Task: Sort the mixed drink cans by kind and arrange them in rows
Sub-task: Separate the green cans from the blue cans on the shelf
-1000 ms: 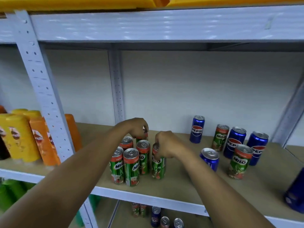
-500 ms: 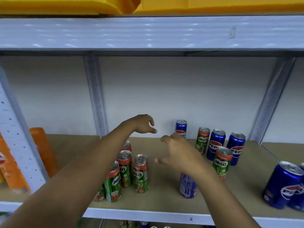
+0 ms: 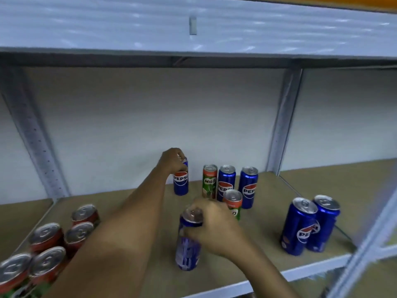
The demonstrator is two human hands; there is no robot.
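**Both hands on Pepsi cans**

The left hand [image 3: 173,161] is stretched far forward, its fingers curled over the top of the rear Pepsi can [image 3: 181,182], which stands upright near the back of the shelf [image 3: 268,214]. The right hand [image 3: 211,224] is nearer the body, fingers wrapped round the upper part of the near Pepsi can [image 3: 188,244], also upright on the shelf.

Half a second ago both hands hung spread in the air above the shelf, gripping nothing; now each has closed on a blue can.

Just beyond the right hand stands a front Milo can [image 3: 233,203], partly hidden by the knuckles. Behind it, to the right of the left hand, stand a back Milo can [image 3: 209,181] and two Pepsi cans [image 3: 237,183] side by side. Well to the right of the right hand, a pair of Pepsi cans [image 3: 310,225] stand touching each other. Under and left of the left forearm sits the group of Milo cans [image 3: 55,239], packed close in rows.
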